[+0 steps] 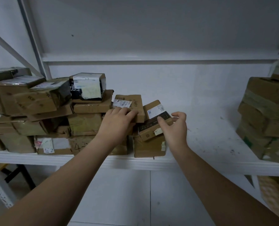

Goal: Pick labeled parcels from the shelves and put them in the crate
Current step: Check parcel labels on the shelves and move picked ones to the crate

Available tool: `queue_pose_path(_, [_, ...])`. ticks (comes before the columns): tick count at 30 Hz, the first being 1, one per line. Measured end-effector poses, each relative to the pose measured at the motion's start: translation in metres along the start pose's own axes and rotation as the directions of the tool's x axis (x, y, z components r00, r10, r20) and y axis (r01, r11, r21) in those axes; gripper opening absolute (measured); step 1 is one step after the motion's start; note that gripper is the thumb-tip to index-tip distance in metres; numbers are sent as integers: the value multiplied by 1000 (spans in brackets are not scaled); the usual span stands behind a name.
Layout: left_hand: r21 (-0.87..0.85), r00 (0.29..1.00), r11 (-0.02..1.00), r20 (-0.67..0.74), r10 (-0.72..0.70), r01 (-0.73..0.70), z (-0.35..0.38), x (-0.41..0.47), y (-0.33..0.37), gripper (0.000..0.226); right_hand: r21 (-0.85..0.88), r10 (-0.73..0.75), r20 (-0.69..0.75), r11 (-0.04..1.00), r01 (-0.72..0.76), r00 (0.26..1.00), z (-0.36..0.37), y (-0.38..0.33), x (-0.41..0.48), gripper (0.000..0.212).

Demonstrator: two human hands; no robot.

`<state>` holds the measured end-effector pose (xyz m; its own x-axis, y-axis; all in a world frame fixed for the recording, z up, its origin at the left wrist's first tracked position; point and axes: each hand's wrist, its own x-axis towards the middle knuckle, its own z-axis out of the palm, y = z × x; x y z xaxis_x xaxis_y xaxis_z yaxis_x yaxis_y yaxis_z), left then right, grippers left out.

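Labelled brown parcel beside smaller black-taped parcel, both tilted atop stacked boxes

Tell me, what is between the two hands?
Head view: a small tilted brown cardboard parcel with a white label, between left hand and right hand.

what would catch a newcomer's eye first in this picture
Two bare hands meet at the middle of the shelf: the left hand lies on a flat labeled parcel, the right hand has its thumb on a small tilted parcel. Left of them rises a messy pile of cardboard parcels, topped by a black-and-white box.
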<state>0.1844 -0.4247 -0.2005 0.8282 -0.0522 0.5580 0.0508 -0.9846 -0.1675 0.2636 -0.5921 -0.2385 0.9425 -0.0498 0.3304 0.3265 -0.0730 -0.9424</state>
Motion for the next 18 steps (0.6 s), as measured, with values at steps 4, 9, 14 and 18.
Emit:
queue_pose_path(4, [-19, 999, 1000, -30, 13, -13, 3, -2, -2, 40, -277, -10, 93, 960, 35, 996, 0, 3, -4, 37])
queue_pose_path(9, [-32, 1000, 999, -28, 9, -10, 4, -4, -2, 43, -684, -98, 185, 702, 200, 978, -4, 8, -7, 36])
queue_pose_path(14, [-56, 1000, 998, -14, -8, 7, 1, -4, -2, 46, -746, -109, 289, 598, 295, 951, -4, -4, 0, 34])
queue_pose_path(18, [-53, 1000, 999, 1, -9, 9, -3, -3, -2, 46, -775, -124, 344, 521, 357, 931, -7, -16, 4, 36])
